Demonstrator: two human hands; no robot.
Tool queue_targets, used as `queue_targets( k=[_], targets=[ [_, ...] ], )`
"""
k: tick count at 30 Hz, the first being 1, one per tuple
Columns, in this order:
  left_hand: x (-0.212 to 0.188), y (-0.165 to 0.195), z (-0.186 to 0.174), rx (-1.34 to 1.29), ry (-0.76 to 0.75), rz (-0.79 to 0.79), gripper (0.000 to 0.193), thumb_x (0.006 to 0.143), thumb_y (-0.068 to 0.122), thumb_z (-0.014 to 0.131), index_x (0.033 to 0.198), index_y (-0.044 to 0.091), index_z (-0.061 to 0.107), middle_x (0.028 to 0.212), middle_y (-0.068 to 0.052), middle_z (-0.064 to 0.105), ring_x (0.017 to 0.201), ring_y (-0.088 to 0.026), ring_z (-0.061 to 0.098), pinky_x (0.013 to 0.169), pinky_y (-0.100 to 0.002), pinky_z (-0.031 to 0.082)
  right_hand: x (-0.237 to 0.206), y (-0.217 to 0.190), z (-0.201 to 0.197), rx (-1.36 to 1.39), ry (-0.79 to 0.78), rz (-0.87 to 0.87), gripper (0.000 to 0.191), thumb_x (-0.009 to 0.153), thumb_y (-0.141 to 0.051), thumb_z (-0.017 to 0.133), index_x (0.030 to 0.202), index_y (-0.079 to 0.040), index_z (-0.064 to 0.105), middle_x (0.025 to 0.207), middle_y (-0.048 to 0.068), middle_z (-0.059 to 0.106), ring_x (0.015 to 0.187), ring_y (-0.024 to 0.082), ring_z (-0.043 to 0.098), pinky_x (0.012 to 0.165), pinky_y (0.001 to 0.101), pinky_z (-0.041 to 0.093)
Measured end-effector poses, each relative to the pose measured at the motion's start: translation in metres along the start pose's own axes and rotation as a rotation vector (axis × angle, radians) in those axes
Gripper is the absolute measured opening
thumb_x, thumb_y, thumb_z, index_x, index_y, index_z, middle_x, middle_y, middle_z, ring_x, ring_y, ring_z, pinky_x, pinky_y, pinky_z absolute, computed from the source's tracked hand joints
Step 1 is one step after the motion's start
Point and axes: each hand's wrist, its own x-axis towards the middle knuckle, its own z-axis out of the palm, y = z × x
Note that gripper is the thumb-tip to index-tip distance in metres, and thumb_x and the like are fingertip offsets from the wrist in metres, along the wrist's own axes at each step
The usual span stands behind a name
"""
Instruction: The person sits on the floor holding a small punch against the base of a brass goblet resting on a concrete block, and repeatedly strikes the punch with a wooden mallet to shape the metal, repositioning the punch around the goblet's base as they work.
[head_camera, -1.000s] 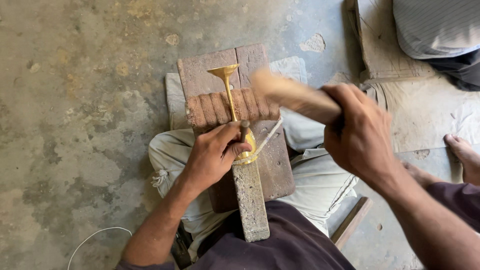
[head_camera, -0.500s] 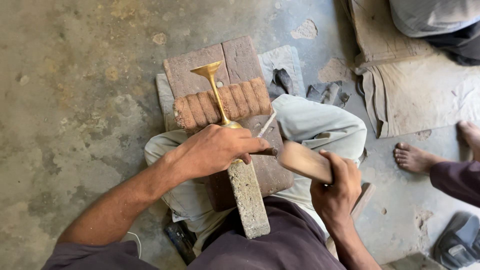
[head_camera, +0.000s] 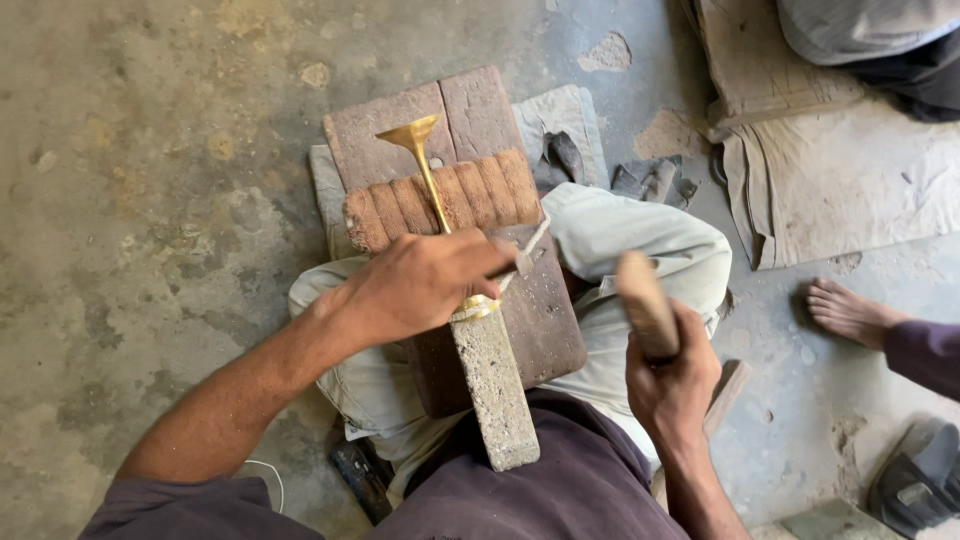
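head view: right hand (head_camera: 672, 375) has raised the mallet (head_camera: 646, 304) upright.

free: bare floor (head_camera: 150, 150) left | blocked: brass horn (head_camera: 425, 165) on wooden block (head_camera: 440, 130) – cloth pile (head_camera: 830, 180) right

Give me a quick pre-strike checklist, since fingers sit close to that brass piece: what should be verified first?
1. Left hand grips the brass piece: ok.
2. Brass piece lies on the ribbed wooden block: ok.
3. Right hand grips the wooden mallet: ok.
4. Mallet raised clear of the block: ok.
5. Left fingers out of the strike spot: cannot tell.
6. Bystander's bare foot away from the block: ok.
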Motion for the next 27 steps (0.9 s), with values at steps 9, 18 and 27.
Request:
queue_targets(
  k=[9,18,27],
  targets=[
    [-0.002,-0.005,-0.004,-0.008,-0.074,-0.101,0.039,0.089,0.013,0.075,0.126,0.013,0.064,0.081,-0.011,0.067,0.074,-0.03,0.074,0.058,-0.044,0.058,0.013,0.004,0.001,-0.156,0.072,-0.122,0.037,0.089,-0.003,0.073,0.124,-0.002,0.063,0.107,0.021,0.07,0.096,0.037,0.07,0.084,0.0422,0.055],
    [0.003,0.0,-0.006,0.026,-0.228,-0.074,0.046,0.09,-0.003,0.062,0.127,0.024,0.067,0.083,-0.004,0.065,0.077,-0.019,0.077,0.065,-0.035,0.064,0.024,-0.009,0.003,-0.25,0.011,-0.278,0.04,0.079,0.003,0.071,0.117,-0.008,0.068,0.102,0.016,0.07,0.096,0.037,0.067,0.089,0.0437,0.052],
    [-0.028,-0.009,0.007,-0.091,0.075,-0.129,0.036,0.092,-0.004,0.064,0.125,0.01,0.064,0.098,-0.006,0.068,0.085,-0.017,0.078,0.071,-0.028,0.065,0.065,-0.063,0.001,0.093,-0.082,-0.17,0.03,0.091,-0.007,0.075,0.119,-0.003,0.064,0.1,0.016,0.071,0.087,0.033,0.073,0.078,0.0408,0.056]
  ],
)
